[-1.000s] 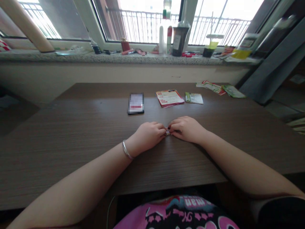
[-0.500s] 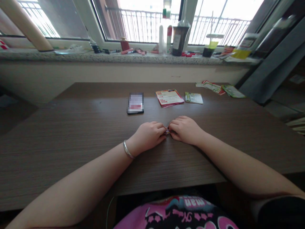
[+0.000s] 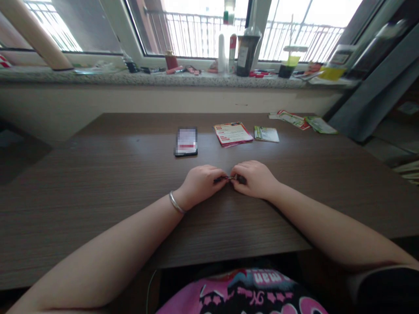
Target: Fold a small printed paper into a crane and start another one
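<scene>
Both hands meet over the middle of the desk (image 3: 108, 192). A small, thin, dark thing with a shiny middle (image 3: 231, 178) runs between them; its kind I cannot make out. My left hand (image 3: 203, 182), with a silver bangle (image 3: 176, 203) at its wrist, is closed with thumb and forefinger pinched on the left end. The right end sits in the closed fingers of my right hand (image 3: 254, 179). The fingers hide part of both ends.
Beyond my hands lie a phone (image 3: 186, 141), a stack of printed cards (image 3: 233, 133) and a smaller stack of cards (image 3: 266, 134). More cards (image 3: 292, 120) are at the far right. Bottles and a dark cup (image 3: 245, 54) line the windowsill (image 3: 108, 78).
My fingers have shifted slightly and the thing between them has turned, so more of its dark ends now shows. Both forearms have stayed almost where they were.
</scene>
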`<state>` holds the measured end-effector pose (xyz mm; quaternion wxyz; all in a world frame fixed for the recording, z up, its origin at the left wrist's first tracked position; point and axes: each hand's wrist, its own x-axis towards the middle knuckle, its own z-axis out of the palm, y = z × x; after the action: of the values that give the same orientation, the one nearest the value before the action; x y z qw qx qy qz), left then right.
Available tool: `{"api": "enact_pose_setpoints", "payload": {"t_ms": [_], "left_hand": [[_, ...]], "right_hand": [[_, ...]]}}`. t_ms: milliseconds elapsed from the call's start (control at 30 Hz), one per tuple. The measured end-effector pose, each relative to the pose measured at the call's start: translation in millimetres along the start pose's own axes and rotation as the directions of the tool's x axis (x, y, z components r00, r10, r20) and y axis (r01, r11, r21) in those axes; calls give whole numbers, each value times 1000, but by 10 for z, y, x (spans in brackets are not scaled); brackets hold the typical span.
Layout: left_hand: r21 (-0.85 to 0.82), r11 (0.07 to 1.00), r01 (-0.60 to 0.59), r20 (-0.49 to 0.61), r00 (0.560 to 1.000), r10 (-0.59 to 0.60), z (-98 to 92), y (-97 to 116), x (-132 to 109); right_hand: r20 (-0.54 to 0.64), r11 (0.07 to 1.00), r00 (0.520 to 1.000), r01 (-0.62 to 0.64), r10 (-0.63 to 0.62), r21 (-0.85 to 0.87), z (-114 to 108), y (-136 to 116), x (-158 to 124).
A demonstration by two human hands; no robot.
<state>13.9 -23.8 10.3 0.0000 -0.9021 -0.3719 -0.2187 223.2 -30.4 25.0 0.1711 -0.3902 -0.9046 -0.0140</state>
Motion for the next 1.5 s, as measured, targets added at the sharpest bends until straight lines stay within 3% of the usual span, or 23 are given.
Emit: {"api": "enact_pose_setpoints", "payload": {"t_ms": [267, 367, 467, 700, 900, 1133, 1233, 1367, 1500], "left_hand": [[-32, 999, 2, -38, 999, -4, 2, 10, 1], [-62, 997, 48, -55, 997, -52, -4, 14, 12], [-194, 974, 112, -72, 989, -128, -26, 21, 27], [-573, 782, 243, -39, 946, -323, -58, 49, 54], [-679, 665, 310, 24, 916, -401, -39, 46, 63], [-633, 717, 292, 10, 929, -369, -70, 62, 58], [-660, 697, 281, 10, 931, -366, -60, 61, 61], [-769, 589, 248, 54, 944, -326, 2, 59, 64], [-787, 553, 272, 65, 929, -364, 38, 71, 68]], "right_hand": [[6, 993, 999, -51, 51, 102, 15, -17, -2], [-24, 993, 997, -73, 76, 96, 9, -41, -8], [-59, 985, 992, -104, 113, 139, 5, -53, -11], [-44, 892, 968, -211, 248, 400, 52, -21, 14], [11, 811, 952, -267, 306, 521, 74, -43, 25], [-29, 873, 967, -216, 254, 438, 60, -66, 19], [-28, 821, 959, -225, 281, 524, 78, -54, 28], [-19, 725, 936, -259, 351, 638, 105, -51, 38], [-42, 712, 935, -238, 352, 661, 124, -53, 43]]}}
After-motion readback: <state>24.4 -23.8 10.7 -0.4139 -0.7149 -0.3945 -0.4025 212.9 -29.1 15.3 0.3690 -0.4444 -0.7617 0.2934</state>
